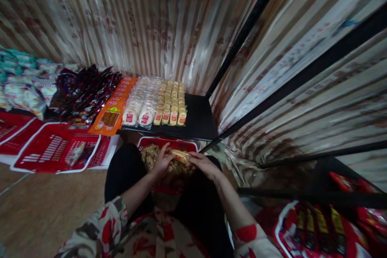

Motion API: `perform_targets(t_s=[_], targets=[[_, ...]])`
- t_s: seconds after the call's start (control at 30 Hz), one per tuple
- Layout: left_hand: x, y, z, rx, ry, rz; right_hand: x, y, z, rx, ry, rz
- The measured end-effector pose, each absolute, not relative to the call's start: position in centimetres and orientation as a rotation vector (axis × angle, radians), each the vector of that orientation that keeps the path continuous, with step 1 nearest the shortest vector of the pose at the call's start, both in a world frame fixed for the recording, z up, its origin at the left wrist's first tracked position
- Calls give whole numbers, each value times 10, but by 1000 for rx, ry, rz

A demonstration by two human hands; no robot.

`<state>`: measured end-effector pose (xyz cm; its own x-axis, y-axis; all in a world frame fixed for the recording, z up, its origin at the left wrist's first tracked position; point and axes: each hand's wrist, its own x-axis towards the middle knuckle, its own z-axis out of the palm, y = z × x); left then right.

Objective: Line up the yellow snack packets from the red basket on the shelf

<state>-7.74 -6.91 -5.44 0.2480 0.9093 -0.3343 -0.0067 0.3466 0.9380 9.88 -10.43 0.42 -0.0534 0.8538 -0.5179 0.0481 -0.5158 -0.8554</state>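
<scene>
A small yellow snack packet with a red-marked label is held between my two hands, over a red basket between my knees. My left hand has its fingers curled at the packet's left end. At the other end, my right hand pinches it between thumb and fingers. Beneath my hands, the basket holds many similar yellowish packets. In front, on a black shelf, matching yellow packets stand in neat rows beside rows of white round packaged snacks.
Left along the shelf are orange snack packs, dark shiny packets and white bags. A red basket stands at its front. Black frame bars slant along the right, above a basket of red packets.
</scene>
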Motion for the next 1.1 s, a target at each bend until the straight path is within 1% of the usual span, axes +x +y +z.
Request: perform_targets(t_s=[0.1,0.3,0.43,0.57,0.7,0.8,0.93,1.0,1.1], targets=[[-80,-70,-40,940,1063,810,91,-107,10,-1560,-856,1645],[-82,-79,-23,708,1088,864,74,-106,9,-1459,-680,1491],[-72,-87,-12,666,1058,818,60,-110,-1,-1468,-752,1371],[-59,-87,-11,666,1084,804,54,-111,-9,-1452,-860,1262],[-46,-78,-17,829,1108,774,63,-104,-8,-1494,-951,1166],[-37,-65,-12,1086,1227,752,78,-93,-6,-1571,-1013,1073],[-23,-39,10,1516,1388,784,103,-62,-1,-1612,-1080,950],[-11,-24,25,1643,1314,852,117,-40,5,-1610,-1120,860],[15,2,44,1677,1194,915,134,-1,18,-1596,-1135,709]])
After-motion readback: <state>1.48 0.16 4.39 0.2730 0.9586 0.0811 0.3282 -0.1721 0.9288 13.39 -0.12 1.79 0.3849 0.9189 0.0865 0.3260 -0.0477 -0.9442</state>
